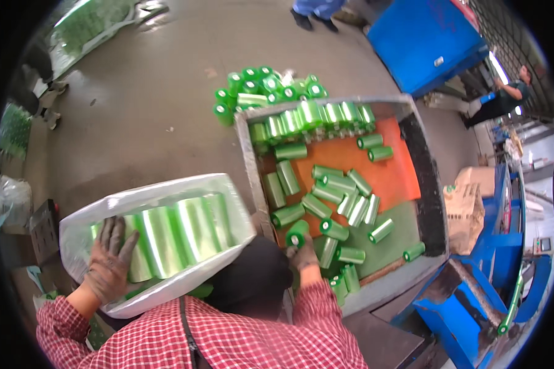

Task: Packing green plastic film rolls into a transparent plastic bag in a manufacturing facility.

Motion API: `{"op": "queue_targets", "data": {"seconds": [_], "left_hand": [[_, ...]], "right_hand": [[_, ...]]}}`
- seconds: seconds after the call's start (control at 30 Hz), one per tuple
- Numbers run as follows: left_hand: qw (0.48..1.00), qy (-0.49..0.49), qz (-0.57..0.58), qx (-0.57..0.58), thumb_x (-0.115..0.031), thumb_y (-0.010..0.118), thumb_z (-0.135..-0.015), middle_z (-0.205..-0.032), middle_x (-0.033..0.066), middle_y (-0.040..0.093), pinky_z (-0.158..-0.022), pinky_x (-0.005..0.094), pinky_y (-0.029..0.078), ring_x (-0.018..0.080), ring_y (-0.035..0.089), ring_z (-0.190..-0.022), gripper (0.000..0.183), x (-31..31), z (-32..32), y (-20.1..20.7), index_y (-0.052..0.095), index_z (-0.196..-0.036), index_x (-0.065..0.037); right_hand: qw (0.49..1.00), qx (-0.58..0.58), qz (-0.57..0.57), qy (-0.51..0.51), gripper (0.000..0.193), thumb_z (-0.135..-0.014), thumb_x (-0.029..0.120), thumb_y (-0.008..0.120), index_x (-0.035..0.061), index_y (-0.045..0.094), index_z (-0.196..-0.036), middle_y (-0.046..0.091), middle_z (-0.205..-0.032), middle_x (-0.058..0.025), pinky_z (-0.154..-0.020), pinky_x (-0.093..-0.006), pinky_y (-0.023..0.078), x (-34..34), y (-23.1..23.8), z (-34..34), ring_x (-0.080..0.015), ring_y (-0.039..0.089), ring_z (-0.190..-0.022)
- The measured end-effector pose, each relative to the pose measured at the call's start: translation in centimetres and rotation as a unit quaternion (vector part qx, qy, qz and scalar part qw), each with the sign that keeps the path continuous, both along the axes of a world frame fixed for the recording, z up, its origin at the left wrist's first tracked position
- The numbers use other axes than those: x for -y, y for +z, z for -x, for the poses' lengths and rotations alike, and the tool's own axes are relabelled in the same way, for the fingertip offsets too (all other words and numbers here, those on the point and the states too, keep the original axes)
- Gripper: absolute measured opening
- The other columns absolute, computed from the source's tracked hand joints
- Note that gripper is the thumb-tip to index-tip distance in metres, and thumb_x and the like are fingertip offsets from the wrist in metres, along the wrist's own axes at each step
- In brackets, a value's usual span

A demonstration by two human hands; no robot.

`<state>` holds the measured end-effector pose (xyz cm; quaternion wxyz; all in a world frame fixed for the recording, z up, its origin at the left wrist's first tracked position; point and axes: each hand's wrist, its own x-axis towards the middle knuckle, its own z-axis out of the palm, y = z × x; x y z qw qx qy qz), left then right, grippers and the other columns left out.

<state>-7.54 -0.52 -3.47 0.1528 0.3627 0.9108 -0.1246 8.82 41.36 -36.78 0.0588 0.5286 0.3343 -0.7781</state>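
Note:
My left hand, in a greyish work glove, lies flat with its fingers stretched over the left end of a row of shiny green film rolls. These rolls stand side by side in an open box lined with a white plastic bag. My right hand, also gloved, is closed around the lower end of a single green film roll at the near left of a large bin. Inside the bin, loose green rolls lie scattered over orange and green sheets, and more are stacked along its far wall.
Beyond the bin, a heap of green rolls rests on the floor. Blue machinery and crumpled brown paper flank the bin's right side. A blue container stands far right; a person is near it. Other people's legs show at the edges.

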Motion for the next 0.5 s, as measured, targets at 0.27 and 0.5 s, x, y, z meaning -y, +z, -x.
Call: {"op": "queue_targets", "data": {"seconds": [0.27, 0.5], "left_hand": [[0.829, -0.092, -0.228, 0.502, -0.022, 0.053, -0.083, -0.117, 0.0177, 0.052, -0.095, 0.0368, 0.038, 0.0270, 0.047, -0.114, 0.042, 2.6, -2.3, 4.4, 0.049, -0.122, -0.009], [0.884, 0.115, -0.297, -0.341, -0.039, 0.065, -0.071, -0.107, 0.0194, 0.053, -0.081, 0.0458, 0.043, 0.0350, 0.055, -0.093, 0.070, 7.4, -3.5, 9.7, 0.040, -0.123, 0.001]], "right_hand": [[0.898, -0.438, 0.040, -0.015, 0.078, -0.072, 0.056, 0.062, 0.0189, 0.030, -0.134, 0.051, -0.115, -0.0124, -0.053, -0.0361, 0.050, 6.2, 30.4, -1.1, -0.0211, 0.059, -0.074], [0.866, -0.337, -0.108, 0.354, 0.056, -0.080, 0.028, 0.058, 0.0007, 0.041, -0.125, 0.052, -0.112, -0.0096, -0.081, -0.0278, 0.045, 21.8, 38.4, 10.2, -0.0179, 0.055, -0.095]]}}
